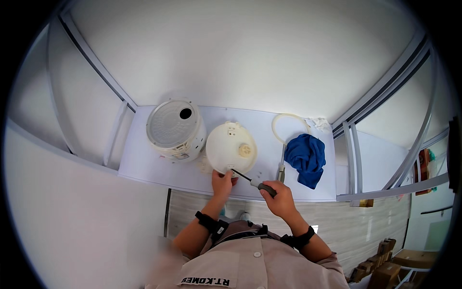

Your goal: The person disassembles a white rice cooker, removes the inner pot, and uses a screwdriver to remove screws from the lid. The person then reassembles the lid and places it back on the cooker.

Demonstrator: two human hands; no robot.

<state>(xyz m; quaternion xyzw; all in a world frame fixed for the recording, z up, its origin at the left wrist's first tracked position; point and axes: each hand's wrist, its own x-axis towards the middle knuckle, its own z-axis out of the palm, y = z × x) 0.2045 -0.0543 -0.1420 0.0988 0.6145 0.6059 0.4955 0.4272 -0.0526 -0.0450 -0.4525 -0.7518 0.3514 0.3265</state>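
At the table's front edge my left hand [223,184] grips the near rim of a round white lid [220,148]. The lid lies with a cream round knob-like part [245,150] on its face and small fittings at its far and near edges. My right hand [280,201] is closed round the grey handle of a screwdriver [264,188]. Its dark shaft points left, and the tip meets the lid's near fitting beside my left fingers; whether it sits in a screw is too small to tell. Left of the lid stands a white drum-shaped appliance body [173,126] with a dark round hole on top.
Right of the lid, a second screwdriver [281,172] lies on the white table [137,161]. Beyond it are a crumpled blue cloth [305,156], a cream ring [274,128] and a white crumpled piece [319,124]. Metal frame posts [350,154] border the right side; cardboard boxes [385,274] stand lower right.
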